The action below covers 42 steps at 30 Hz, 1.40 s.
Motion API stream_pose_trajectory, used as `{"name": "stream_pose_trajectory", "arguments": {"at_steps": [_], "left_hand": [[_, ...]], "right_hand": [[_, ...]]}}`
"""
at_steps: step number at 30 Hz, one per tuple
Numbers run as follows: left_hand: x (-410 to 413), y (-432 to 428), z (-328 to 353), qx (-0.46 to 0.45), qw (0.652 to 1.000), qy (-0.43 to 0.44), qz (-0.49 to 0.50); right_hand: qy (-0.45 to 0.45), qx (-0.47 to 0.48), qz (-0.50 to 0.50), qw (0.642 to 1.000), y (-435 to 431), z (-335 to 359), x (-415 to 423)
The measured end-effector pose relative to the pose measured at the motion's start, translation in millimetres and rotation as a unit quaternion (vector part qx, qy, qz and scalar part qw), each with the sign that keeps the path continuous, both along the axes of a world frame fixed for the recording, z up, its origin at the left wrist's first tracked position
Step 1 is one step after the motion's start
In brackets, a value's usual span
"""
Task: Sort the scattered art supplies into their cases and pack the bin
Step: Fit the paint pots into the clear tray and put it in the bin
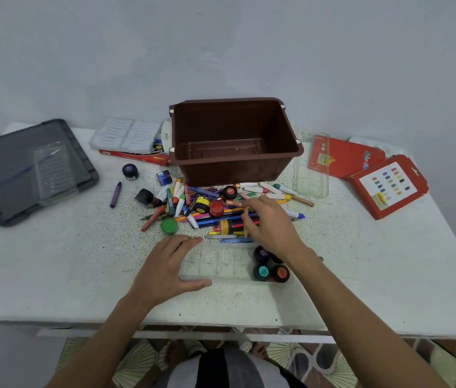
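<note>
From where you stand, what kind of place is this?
Probably a home room: a speckled white table against a bare wall, a patterned floor mat below, and art supplies heaped before a brown bin.

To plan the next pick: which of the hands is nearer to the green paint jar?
Left. The left hand rests just on the near side of the green paint jar. The right hand is farther, off to the jar's right, pinching a pencil.
</note>
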State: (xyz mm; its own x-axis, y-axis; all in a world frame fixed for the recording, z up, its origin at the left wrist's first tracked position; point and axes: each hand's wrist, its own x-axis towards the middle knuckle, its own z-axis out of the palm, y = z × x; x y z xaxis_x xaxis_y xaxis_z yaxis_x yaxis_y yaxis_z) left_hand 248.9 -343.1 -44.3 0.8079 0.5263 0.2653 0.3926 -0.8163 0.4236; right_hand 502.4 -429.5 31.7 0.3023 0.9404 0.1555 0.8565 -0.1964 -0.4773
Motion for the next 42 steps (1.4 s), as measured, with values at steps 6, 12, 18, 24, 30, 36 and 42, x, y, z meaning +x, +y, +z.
{"name": "stream_pose_trajectory", "arguments": {"at_steps": [6,12,18,24,30,36,42], "left_hand": [[1.5,-0.4,-0.1,-0.004,1.0,-0.002,-0.003],[0.2,0.8,-0.2,0.001,1.0,-0.008,-0.004],[-0.7,1.3,-2.5,0.003,1.0,-0.004,-0.005],[-0.1,2.7,-3.2,0.01,1.0,-0.005,-0.007],[-0.4,2.5,-2.3,0.01,1.0,-0.009,-0.008],[0.0,2.3,-2.0,0.014,1.0,-0.007,-0.008],[0.6,1.6,-1.9,0.016,1.0,-0.01,-0.007]], "right_hand": [[-0.027,-0.019,-0.016,0.999,47.2,-13.5,9.7],[-0.031,-0.006,-0.009,0.999,63.0,-19.7,8.6],[-0.038,0.01,-0.001,0.999,64.7,-18.5,9.8],[0.007,0.08,-0.029,0.996,40.7,1.9,6.6],[0.079,0.067,0.019,0.994,-12.0,18.5,-4.8],[0.046,0.028,0.084,0.995,-50.2,0.4,-15.6],[-0.075,0.028,0.112,0.99,-63.0,-24.0,-18.4]]}}
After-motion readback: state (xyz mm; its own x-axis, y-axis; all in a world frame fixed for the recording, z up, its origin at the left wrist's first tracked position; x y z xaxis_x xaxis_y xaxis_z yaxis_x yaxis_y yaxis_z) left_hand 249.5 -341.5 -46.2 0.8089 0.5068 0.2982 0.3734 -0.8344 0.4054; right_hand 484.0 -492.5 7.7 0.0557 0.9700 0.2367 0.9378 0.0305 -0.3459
